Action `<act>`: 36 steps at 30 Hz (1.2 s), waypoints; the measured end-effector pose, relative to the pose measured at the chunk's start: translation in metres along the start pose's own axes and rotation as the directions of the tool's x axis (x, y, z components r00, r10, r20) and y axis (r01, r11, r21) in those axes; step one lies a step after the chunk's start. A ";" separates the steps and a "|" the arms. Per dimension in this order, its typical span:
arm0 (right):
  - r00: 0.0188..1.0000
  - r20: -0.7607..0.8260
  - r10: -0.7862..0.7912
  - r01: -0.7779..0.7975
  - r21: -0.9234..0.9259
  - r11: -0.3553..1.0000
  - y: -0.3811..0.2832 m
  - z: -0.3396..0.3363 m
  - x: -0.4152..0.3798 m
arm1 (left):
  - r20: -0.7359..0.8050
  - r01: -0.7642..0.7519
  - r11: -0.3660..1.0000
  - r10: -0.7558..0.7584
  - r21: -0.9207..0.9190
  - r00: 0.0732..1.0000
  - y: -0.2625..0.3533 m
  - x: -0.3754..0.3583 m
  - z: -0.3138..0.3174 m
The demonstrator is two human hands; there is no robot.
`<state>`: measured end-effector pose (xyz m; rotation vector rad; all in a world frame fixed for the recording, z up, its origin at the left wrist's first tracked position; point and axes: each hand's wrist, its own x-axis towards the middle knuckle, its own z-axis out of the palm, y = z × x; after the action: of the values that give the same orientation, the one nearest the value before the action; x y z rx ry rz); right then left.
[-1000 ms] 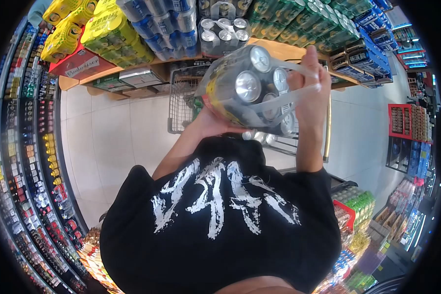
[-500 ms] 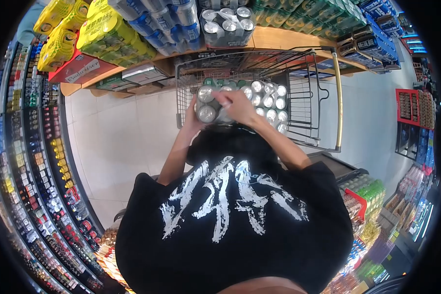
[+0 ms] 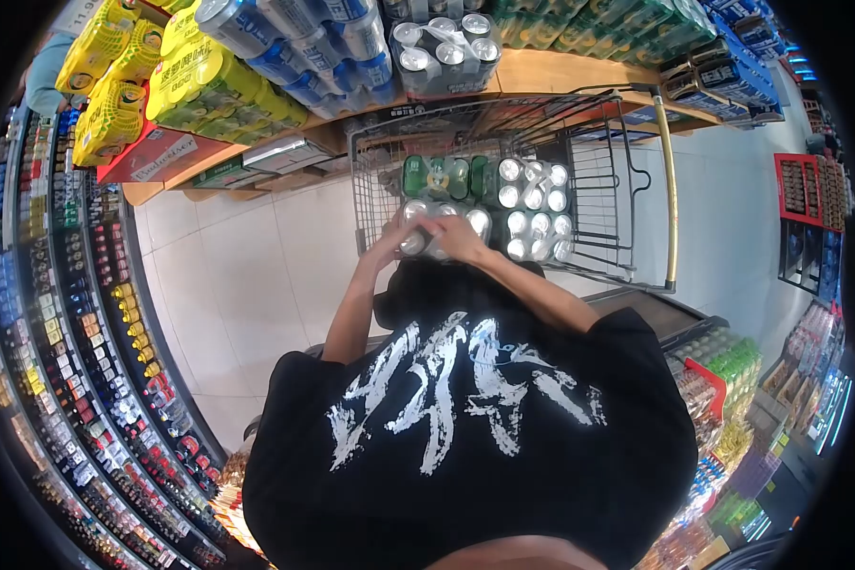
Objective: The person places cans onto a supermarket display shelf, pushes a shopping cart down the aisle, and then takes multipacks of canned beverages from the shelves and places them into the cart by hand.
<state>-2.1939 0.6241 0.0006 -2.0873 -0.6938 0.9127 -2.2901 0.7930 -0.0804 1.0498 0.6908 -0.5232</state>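
A shrink-wrapped pack of cans (image 3: 478,224), silver tops up, is at the near left part of the shopping cart (image 3: 359,180). My left hand (image 3: 388,245) grips this pack at its left end, fingers reaching up over the edge. My right hand (image 3: 458,237) lies across the top of the pack, its fingers closed at the wrap close to my left hand. Part of the pack is hidden under my hands. Behind it, a green can pack (image 3: 437,178) lies on its side. Two more silver-topped packs (image 3: 534,185) stand upright on the right in the cart.
Beyond the cart runs a wooden display shelf (image 3: 551,74) with yellow can packs (image 3: 199,81), blue can packs (image 3: 304,47) and green can packs (image 3: 598,28). The cart's handle (image 3: 668,190) is at right. Tall stocked shelves (image 3: 66,313) line the left; tiled floor (image 3: 247,256) lies between.
The pack in my hands has moved toward my body and slightly right, lower in view. The green pack behind it now shows more fully. My left hand has come closer to my right.
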 end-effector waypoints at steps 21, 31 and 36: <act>0.976 0.207 -0.067 0.150 -0.418 0.896 0.065 -0.051 0.010 | -0.067 0.048 0.825 -0.013 0.564 0.998 0.003 0.069 0.019; 0.922 0.296 -0.248 0.323 -0.240 0.915 -0.004 -0.133 0.068 | -0.070 0.074 0.786 -0.039 0.614 0.997 0.036 0.043 0.031; 0.716 -0.382 -0.585 0.485 -0.330 0.810 -0.065 -0.201 0.143 | -0.110 0.141 0.758 -0.092 0.637 0.990 0.023 0.060 0.018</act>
<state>-1.9630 0.6804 0.0930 -1.9857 -1.0831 -0.0090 -2.2284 0.7824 -0.1046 1.6902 0.6541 -0.8735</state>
